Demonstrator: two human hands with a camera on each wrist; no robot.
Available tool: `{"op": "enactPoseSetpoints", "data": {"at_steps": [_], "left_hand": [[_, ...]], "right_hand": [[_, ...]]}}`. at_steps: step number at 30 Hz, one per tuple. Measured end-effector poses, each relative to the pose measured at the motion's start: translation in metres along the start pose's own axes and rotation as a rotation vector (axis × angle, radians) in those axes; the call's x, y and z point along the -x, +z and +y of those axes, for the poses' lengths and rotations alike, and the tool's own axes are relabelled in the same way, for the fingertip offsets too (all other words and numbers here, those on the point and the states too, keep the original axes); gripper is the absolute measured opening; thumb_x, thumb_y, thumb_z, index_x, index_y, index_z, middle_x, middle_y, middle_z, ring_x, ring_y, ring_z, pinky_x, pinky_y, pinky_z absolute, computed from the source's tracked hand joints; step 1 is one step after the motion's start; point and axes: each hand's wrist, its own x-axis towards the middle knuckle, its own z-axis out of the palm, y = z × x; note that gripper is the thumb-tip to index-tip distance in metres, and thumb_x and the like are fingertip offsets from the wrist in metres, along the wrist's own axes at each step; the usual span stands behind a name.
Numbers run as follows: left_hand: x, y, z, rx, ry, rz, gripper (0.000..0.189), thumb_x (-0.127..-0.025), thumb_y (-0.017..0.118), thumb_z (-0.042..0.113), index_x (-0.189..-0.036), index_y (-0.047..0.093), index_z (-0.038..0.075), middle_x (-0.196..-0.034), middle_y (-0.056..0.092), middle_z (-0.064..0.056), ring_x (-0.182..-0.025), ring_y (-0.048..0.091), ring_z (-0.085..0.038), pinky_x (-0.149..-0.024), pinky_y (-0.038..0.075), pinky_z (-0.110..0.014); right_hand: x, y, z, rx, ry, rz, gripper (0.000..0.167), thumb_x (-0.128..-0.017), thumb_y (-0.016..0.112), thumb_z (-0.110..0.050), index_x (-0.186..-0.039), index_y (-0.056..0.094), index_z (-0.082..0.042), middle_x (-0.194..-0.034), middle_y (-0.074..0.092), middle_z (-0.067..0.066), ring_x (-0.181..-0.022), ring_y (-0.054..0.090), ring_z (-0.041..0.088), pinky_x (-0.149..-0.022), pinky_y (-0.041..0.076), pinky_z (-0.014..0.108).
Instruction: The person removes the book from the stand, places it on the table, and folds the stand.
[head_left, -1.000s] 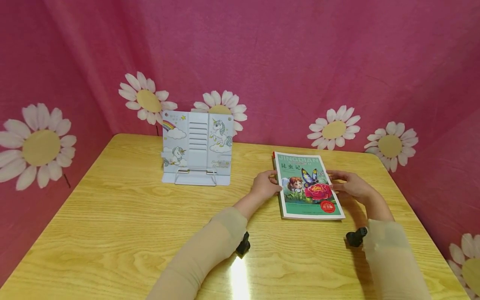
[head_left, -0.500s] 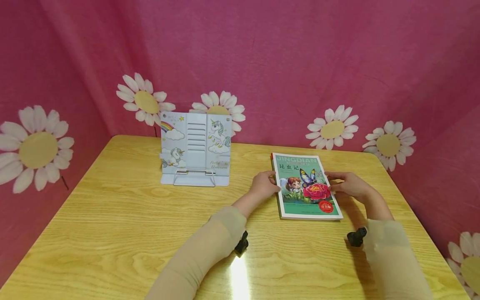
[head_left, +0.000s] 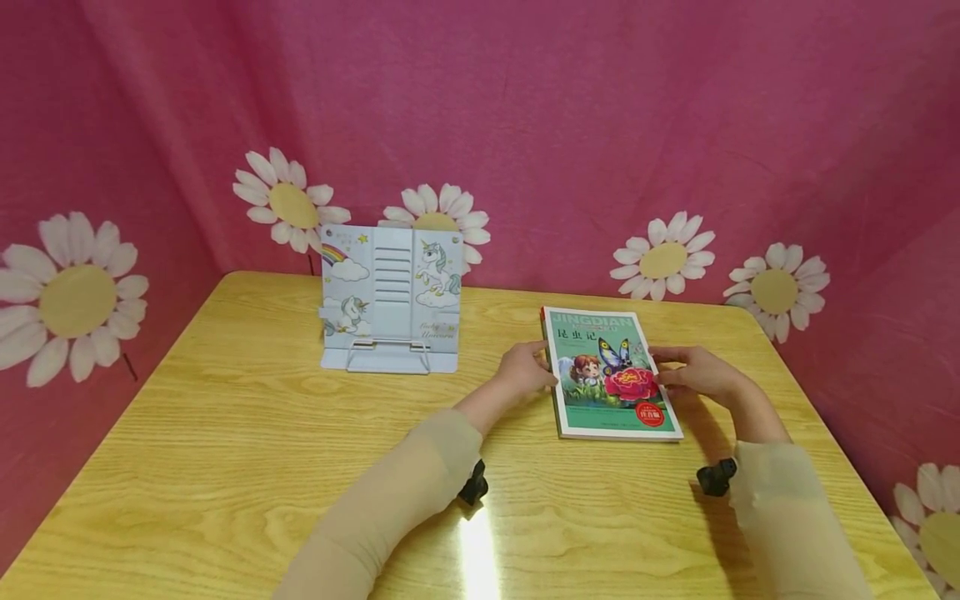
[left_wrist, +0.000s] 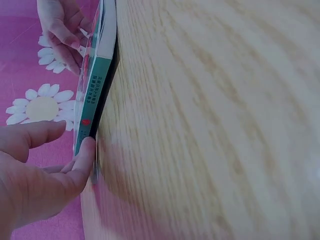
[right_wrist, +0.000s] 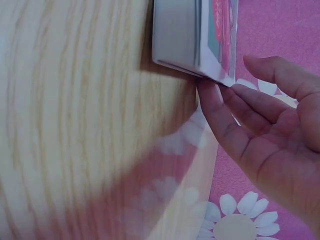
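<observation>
Flanking a thick green paperback book with white borders and a butterfly, a girl and a red flower on its cover, a person's two bare hands touch its long sides. The book lies cover up towards the right of a pale, wood-grained table, its title end pointing away from the person. At the spine is the left hand: in the left wrist view a fingertip meets the green spine, while the thumb stands widely apart from the fingers. Opposite, the right hand has its fingers extended to the page edge, fingertips touching near the lower edge, thumb spread away from them in the right wrist view. Whether any fingertip reaches underneath, I cannot tell.

Well apart from the book, on the left, stands a pale lavender panel with printed unicorns, horizontal slots and a wire bracket along its base. Beige sleeves cover both forearms, and a small black device sits at each wrist. Behind hangs a deep pink curtain printed with white daisies.
</observation>
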Motion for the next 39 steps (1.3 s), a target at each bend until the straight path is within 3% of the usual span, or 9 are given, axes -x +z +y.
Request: {"op": "enactPoseSetpoints", "data": {"at_steps": [3, 8, 13, 16, 20, 26, 33, 39], "left_hand": [[0.002, -0.002, 0.000, 0.024, -0.016, -0.027, 0.069, -0.081, 0.071, 0.003, -0.142, 0.042, 0.007, -0.096, 0.062, -0.007, -0.071, 0.059, -0.013, -0.062, 0.055, -0.025], [0.011, -0.010, 0.005, 0.031, -0.036, -0.110, 0.064, -0.088, 0.066, 0.015, -0.145, 0.037, 0.009, -0.109, 0.063, -0.009, -0.088, 0.065, -0.021, -0.070, 0.055, -0.029], [0.017, -0.015, 0.008, -0.043, -0.001, -0.146, 0.064, -0.090, 0.064, 0.017, -0.146, 0.034, 0.009, -0.105, 0.063, -0.007, -0.076, 0.060, -0.019, -0.068, 0.053, -0.030], [0.021, -0.019, 0.010, -0.095, 0.025, -0.149, 0.064, -0.090, 0.064, 0.020, -0.147, 0.034, 0.011, -0.114, 0.060, -0.009, -0.079, 0.060, -0.015, -0.070, 0.053, -0.028], [0.025, -0.025, 0.012, -0.124, 0.051, -0.139, 0.063, -0.091, 0.063, 0.022, -0.146, 0.036, 0.014, -0.125, 0.057, -0.011, -0.092, 0.064, -0.020, -0.073, 0.053, -0.026], [0.038, -0.039, 0.017, -0.119, 0.087, -0.128, 0.059, -0.090, 0.064, 0.025, -0.143, 0.041, 0.017, -0.122, 0.059, -0.009, -0.099, 0.062, -0.023, -0.076, 0.053, -0.027], [0.052, -0.060, 0.022, -0.141, 0.141, -0.127, 0.058, -0.092, 0.062, 0.021, -0.145, 0.038, 0.021, -0.131, 0.055, -0.011, -0.112, 0.057, -0.024, -0.083, 0.052, -0.031], [0.063, -0.080, 0.024, -0.180, 0.210, -0.078, 0.058, -0.092, 0.061, 0.022, -0.145, 0.037, 0.019, -0.132, 0.054, -0.012, -0.116, 0.055, -0.024, -0.088, 0.051, -0.033]], "right_hand": [[0.001, 0.000, -0.001, -0.016, -0.006, -0.019, 0.064, -0.092, 0.058, -0.021, -0.146, 0.030, 0.000, -0.143, 0.035, 0.029, -0.109, 0.053, 0.031, -0.090, 0.052, 0.041], [0.003, -0.001, -0.005, -0.055, -0.023, -0.072, 0.066, -0.093, 0.057, -0.021, -0.147, 0.026, 0.001, -0.145, 0.031, 0.030, -0.111, 0.056, 0.033, -0.092, 0.051, 0.045], [0.006, -0.003, -0.010, -0.059, -0.031, -0.082, 0.069, -0.094, 0.056, -0.022, -0.149, 0.020, 0.000, -0.146, 0.026, 0.033, -0.118, 0.052, 0.039, -0.093, 0.049, 0.047], [0.010, -0.004, -0.017, -0.034, -0.033, -0.055, 0.070, -0.094, 0.057, -0.025, -0.149, 0.020, -0.001, -0.146, 0.026, 0.033, -0.121, 0.048, 0.042, -0.095, 0.047, 0.049], [0.015, -0.003, -0.029, 0.000, -0.060, -0.001, 0.070, -0.093, 0.058, -0.026, -0.148, 0.023, 0.000, -0.145, 0.028, 0.032, -0.122, 0.045, 0.044, -0.095, 0.047, 0.050], [0.022, 0.001, -0.049, 0.017, -0.112, 0.081, 0.067, -0.093, 0.059, -0.026, -0.145, 0.027, 0.002, -0.140, 0.035, 0.033, -0.119, 0.048, 0.045, -0.091, 0.050, 0.047], [0.029, 0.004, -0.064, 0.020, -0.184, 0.129, 0.066, -0.094, 0.057, -0.029, -0.145, 0.029, 0.002, -0.136, 0.042, 0.032, -0.117, 0.051, 0.044, -0.092, 0.049, 0.051], [0.033, 0.012, -0.084, 0.001, -0.196, 0.165, 0.064, -0.094, 0.057, -0.031, -0.145, 0.032, -0.002, -0.135, 0.046, 0.028, -0.117, 0.051, 0.041, -0.094, 0.047, 0.052]]}}
